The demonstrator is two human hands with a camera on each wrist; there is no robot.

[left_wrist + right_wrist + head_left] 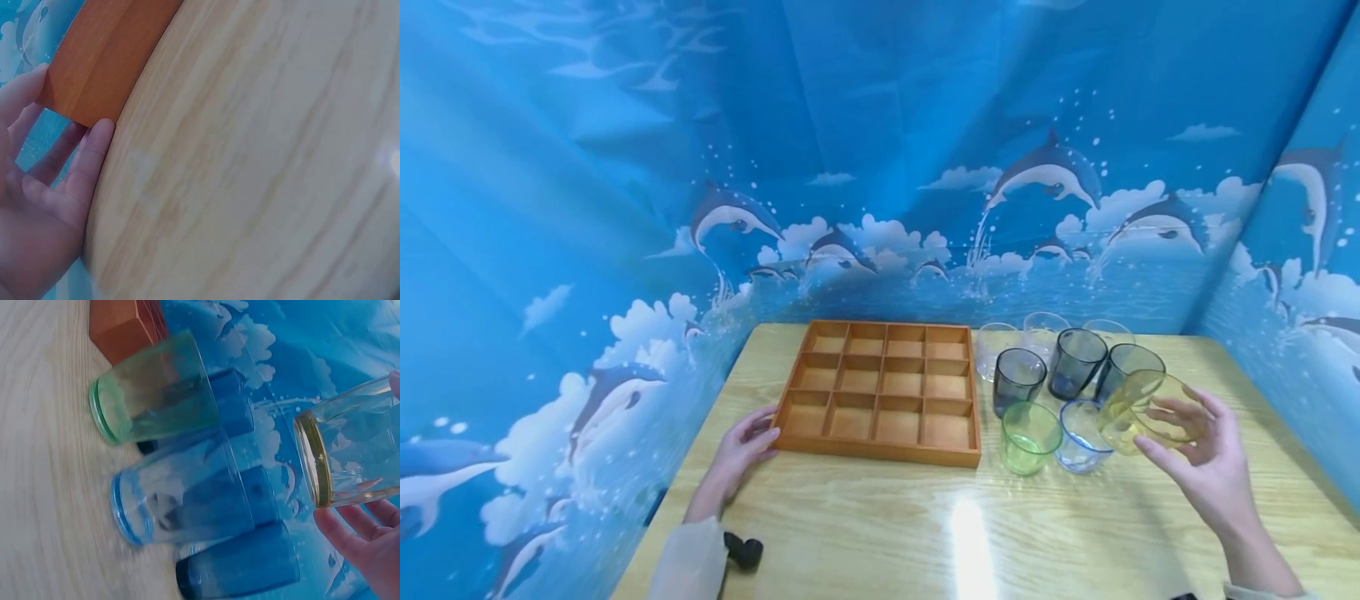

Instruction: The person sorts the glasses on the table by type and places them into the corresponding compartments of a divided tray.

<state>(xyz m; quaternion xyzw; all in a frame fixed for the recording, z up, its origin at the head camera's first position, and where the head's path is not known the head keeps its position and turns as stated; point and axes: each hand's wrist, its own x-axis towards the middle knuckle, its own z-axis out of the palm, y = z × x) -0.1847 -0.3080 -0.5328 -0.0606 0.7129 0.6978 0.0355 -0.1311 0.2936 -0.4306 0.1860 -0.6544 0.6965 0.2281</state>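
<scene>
My right hand holds a yellow see-through glass, tilted and raised above the table at the right, with thumb and fingers around its side. Just left of it, a blue-rimmed clear glass and a green glass stand on the table. Behind these are several dark grey-blue glasses. At the other side, a brown wooden tray divided into compartments lies flat, nothing in them. My left hand rests against its front left corner, the fingertips touching the wood.
Several clear glasses stand in the back row, right of the tray. The light wood table meets a blue dolphin-print curtain at the back and sides. A small black object is by my left sleeve.
</scene>
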